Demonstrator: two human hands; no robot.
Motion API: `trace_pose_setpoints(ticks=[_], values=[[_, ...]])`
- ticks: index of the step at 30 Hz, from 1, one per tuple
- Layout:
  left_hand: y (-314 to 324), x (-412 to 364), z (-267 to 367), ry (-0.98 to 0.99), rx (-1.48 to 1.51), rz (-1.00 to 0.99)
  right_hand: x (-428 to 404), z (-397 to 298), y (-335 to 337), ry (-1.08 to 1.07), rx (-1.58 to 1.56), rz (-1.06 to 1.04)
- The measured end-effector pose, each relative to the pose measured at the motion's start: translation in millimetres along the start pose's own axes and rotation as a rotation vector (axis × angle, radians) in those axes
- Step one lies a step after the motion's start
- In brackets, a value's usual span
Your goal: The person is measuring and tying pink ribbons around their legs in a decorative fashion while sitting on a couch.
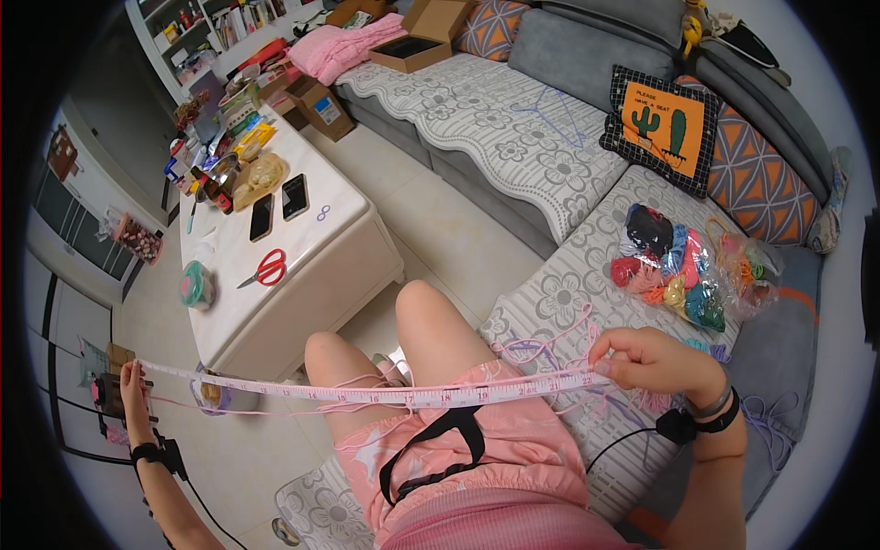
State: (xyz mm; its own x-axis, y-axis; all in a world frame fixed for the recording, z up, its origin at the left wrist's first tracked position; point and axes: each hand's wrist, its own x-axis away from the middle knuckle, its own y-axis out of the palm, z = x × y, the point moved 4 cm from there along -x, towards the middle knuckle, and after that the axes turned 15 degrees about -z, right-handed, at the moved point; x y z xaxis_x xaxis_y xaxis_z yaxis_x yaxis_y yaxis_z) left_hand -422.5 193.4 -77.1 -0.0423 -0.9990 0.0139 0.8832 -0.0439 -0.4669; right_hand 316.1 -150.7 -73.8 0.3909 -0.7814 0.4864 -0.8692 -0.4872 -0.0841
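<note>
A white tape measure (344,394) is stretched across the lap between my two hands, with pink yarn (282,413) running along and below it. At the far left, my left hand (133,385) pinches one end of the tape. My right hand (629,361) grips the tape's other part at the right, near the 22 mark, with pink yarn at its fingers. Loops of pink and purple yarn (543,344) lie on the sofa beside my right hand. Some pink yarn also rests over my legs. Whether the yarn is held in the left fingers is hard to tell.
On the marble-topped table (316,237) are red-handled scissors (268,268), two phones (261,217), a lidded jar (197,284) and bottles (218,194). The patterned sofa (550,289) holds a plastic bag of coloured yarn (670,268), a blue hanger (550,113) and cushions (660,130).
</note>
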Motion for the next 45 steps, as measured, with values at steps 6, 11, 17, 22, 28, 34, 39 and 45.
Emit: trace_pose_setpoints(ticks=[6, 11, 17, 22, 28, 34, 39, 45], values=[[-4.0, -0.8, 5.0, 0.029, 0.015, 0.035, -3.2, -8.6, 3.2, -0.033, 0.138, 0.16], [-5.1, 1.4, 14.5, 0.069, 0.034, 0.01, -4.7, -6.3, 7.1, -0.071, 0.383, 0.103], [-3.6, 5.5, 14.8, 0.057, -0.009, 0.036, 7.3, -6.9, 10.0, -0.296, 0.355, -0.164], [-3.2, 4.2, 12.7, 0.034, 0.0, 0.047, 4.9, -12.5, 9.8, -0.006, 0.164, -0.106], [-1.5, 5.3, 19.3, 0.056, -0.005, 0.036, 0.6, -10.4, 11.3, -0.068, 0.129, -0.068], [-5.4, 7.5, 17.2, 0.051, 0.004, 0.018, 0.3, -4.5, 8.6, -0.122, 0.08, -0.028], [0.7, 8.4, 21.2, 0.048, 0.01, 0.009, -1.1, -8.7, 7.7, -0.23, 0.233, -0.002], [-3.2, 7.9, 20.7, 0.045, 0.04, 0.001, -2.6, -5.0, 8.4, -0.018, 0.234, -0.021]])
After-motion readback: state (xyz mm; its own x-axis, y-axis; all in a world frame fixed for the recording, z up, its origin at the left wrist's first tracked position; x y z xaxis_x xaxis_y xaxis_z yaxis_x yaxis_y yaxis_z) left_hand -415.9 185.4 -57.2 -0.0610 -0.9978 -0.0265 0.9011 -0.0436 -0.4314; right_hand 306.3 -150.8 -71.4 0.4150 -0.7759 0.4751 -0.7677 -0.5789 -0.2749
